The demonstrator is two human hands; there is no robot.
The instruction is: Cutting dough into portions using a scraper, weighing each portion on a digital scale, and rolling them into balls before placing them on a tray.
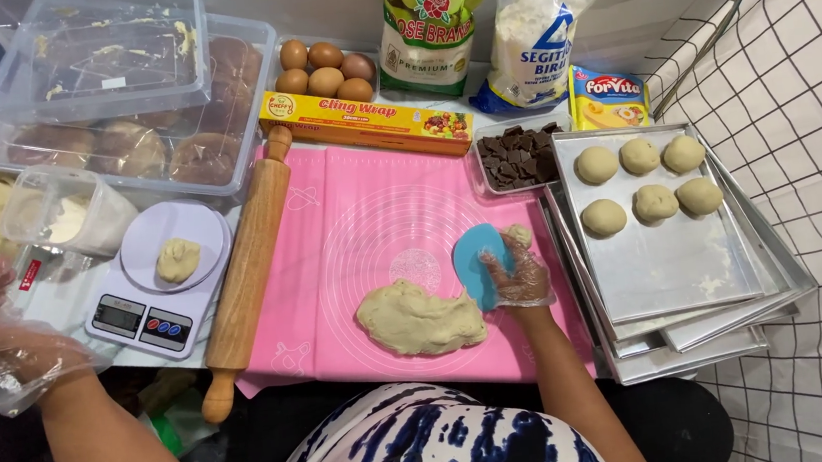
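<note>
Head view looks down on a pink baking mat (369,215) where the right hand (516,276), in a loose clear plastic glove, rests at the mat's right side. Its fingers are curled together around a blue dough scraper (474,263), with the flat blade standing out to the left of the palm, and a small bit of dough (520,236) sits at the fingertips. The large dough lump (419,318) lies on the mat just left of and slightly below that hand, near the scraper's lower edge but seemingly not touching it. Its long axis runs roughly left to right, a little raised toward the right end. The right hand is by far the nearer one.

The lump is pale tan, soft and uneven, with ragged edges and a flattened top.

The left hand (1,351), also gloved, is well apart at the far left, off the mat and below a kitchen scale (157,284). Its fingers look loosely spread and hold nothing that I can make out. A small dough piece (179,259) sits on the scale's round white plate.

A wooden rolling pin (247,277) lies between the scale and the mat, its length running up and down. To the right, six dough balls (643,184) sit in two rows at the far end of the top metal tray (675,256), with more trays stacked beneath.
</note>
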